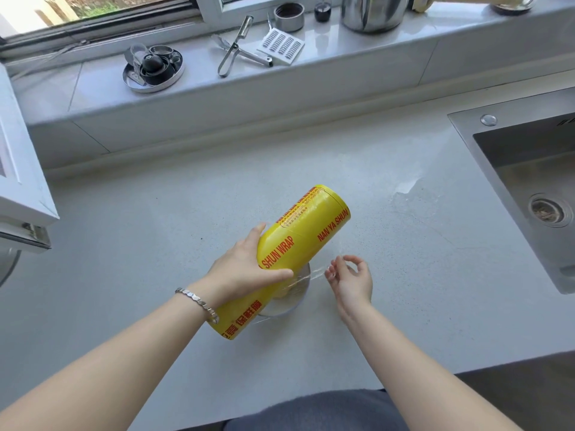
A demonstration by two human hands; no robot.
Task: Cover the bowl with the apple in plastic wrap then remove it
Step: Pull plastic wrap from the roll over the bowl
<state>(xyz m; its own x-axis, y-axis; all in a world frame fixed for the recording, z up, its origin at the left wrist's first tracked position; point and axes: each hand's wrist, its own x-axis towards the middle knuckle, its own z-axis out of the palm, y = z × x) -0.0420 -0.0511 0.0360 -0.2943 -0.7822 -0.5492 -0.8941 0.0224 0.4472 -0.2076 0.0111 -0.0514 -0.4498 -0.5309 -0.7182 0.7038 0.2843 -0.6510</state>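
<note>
Pale grey speckled worktop [155,231] carries clear glass bowl [292,301], resting directly on it just left of right hand [351,279], under left hand [249,272]. Loose clear film patch [407,189] lies flat on worktop, beyond right hand. Steel sink [466,126] set into worktop, well right of right hand. Worktop elsewhere bare around both hands.

A big yellow roll of plastic wrap [289,259] tilts over a clear glass bowl [292,301], mostly hiding it.
</note>
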